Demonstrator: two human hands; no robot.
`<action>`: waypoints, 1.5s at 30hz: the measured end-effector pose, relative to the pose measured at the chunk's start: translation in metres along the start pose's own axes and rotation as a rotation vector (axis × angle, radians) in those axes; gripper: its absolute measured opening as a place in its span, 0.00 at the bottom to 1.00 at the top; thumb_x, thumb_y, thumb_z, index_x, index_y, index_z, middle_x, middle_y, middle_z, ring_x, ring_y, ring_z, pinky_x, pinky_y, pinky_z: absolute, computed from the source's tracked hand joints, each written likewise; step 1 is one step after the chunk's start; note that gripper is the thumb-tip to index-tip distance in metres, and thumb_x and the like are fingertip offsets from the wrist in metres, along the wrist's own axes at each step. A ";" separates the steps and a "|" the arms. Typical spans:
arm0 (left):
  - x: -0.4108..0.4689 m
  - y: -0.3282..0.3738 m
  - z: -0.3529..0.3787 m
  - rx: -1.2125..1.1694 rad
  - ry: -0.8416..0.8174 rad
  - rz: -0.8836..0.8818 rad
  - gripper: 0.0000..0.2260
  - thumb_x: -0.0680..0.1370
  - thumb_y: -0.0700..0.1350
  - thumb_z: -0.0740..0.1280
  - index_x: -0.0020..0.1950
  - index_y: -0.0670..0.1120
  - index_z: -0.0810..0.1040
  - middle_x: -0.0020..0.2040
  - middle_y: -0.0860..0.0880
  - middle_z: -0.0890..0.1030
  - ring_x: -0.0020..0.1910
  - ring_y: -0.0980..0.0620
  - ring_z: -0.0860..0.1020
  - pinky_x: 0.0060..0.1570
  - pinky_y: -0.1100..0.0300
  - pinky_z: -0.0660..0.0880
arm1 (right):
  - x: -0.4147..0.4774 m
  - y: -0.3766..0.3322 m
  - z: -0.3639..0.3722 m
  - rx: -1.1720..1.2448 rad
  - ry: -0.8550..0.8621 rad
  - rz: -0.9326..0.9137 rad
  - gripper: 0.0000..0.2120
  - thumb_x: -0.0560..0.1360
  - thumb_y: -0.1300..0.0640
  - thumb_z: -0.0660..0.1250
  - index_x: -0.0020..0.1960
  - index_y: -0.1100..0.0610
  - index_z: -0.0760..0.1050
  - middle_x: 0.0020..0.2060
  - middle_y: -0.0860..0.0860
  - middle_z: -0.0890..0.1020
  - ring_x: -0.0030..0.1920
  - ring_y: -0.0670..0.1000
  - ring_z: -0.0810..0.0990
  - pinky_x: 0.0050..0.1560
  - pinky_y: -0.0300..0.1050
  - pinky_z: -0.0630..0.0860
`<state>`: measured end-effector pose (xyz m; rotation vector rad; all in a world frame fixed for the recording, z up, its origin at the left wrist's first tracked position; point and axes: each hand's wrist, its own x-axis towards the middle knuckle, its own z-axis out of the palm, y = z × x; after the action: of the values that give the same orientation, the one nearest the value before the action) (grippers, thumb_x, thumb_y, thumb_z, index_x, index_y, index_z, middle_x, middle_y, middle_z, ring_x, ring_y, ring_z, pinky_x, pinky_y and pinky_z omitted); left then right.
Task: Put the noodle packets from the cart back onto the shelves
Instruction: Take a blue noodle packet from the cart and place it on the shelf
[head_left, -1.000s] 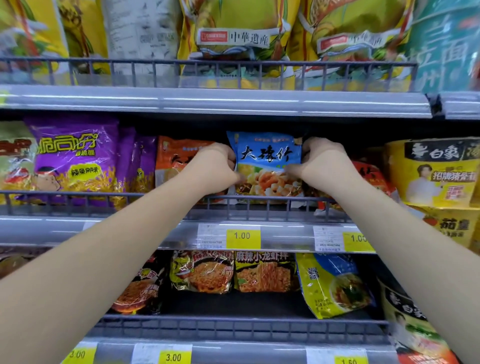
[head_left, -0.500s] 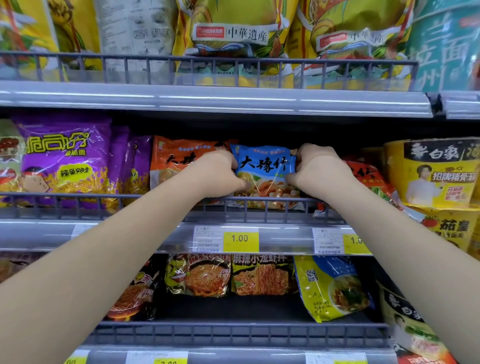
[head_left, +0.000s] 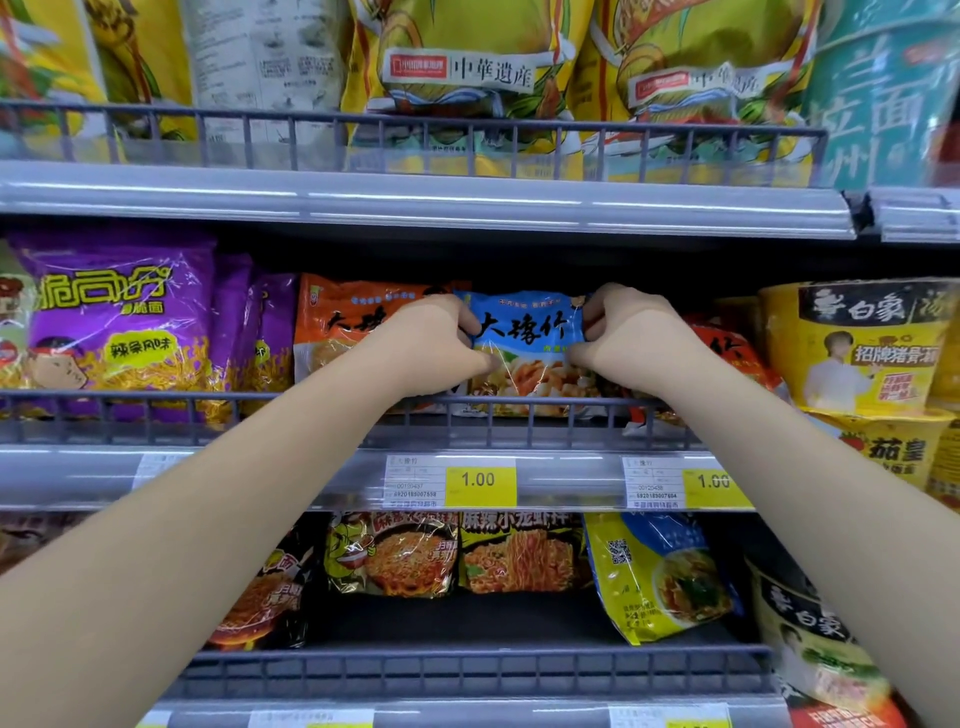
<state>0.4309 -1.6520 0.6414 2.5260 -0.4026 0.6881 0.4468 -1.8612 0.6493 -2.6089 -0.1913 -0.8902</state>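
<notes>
Left hand (head_left: 436, 348) and right hand (head_left: 631, 338) pinch the side edges of the blue noodle packet (head_left: 530, 358). It sits lower than a second ago, behind the middle shelf's wire rail (head_left: 156, 410), between the orange packet (head_left: 353, 322) and the red packet (head_left: 727, 348). Placement appears nearly complete.

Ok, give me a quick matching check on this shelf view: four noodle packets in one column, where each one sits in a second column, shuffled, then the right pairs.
Things
1. blue packet
2. purple packet
3. orange packet
4. yellow-and-blue packet

Places
a. lower shelf, right of the black packets
b. gripped at its sides by the left hand and right hand
c. left part of the middle shelf
d. partly hidden behind the left hand

Pairs: 1-b, 2-c, 3-d, 4-a
</notes>
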 end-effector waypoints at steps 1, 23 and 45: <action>0.000 0.000 -0.001 0.009 -0.008 0.001 0.24 0.77 0.54 0.74 0.70 0.47 0.76 0.63 0.48 0.83 0.59 0.50 0.80 0.59 0.58 0.76 | 0.000 0.000 0.000 -0.012 -0.009 0.001 0.20 0.75 0.52 0.74 0.63 0.56 0.75 0.54 0.52 0.82 0.49 0.52 0.81 0.47 0.44 0.80; -0.045 -0.009 -0.026 0.012 0.146 0.086 0.17 0.80 0.54 0.70 0.68 0.54 0.76 0.62 0.57 0.80 0.57 0.59 0.79 0.49 0.66 0.73 | -0.049 -0.008 -0.007 0.151 0.101 -0.168 0.20 0.78 0.47 0.69 0.69 0.49 0.74 0.45 0.41 0.82 0.47 0.39 0.78 0.42 0.35 0.73; -0.262 -0.105 -0.152 -0.225 0.554 -0.152 0.12 0.75 0.48 0.75 0.58 0.50 0.81 0.53 0.54 0.86 0.54 0.60 0.83 0.55 0.65 0.79 | -0.140 -0.239 0.078 1.225 -0.381 -0.652 0.12 0.75 0.49 0.76 0.56 0.42 0.79 0.47 0.49 0.86 0.46 0.56 0.85 0.37 0.37 0.78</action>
<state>0.1952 -1.4445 0.5754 2.0213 -0.0835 1.1608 0.3208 -1.6117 0.5797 -1.4800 -1.2719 -0.2222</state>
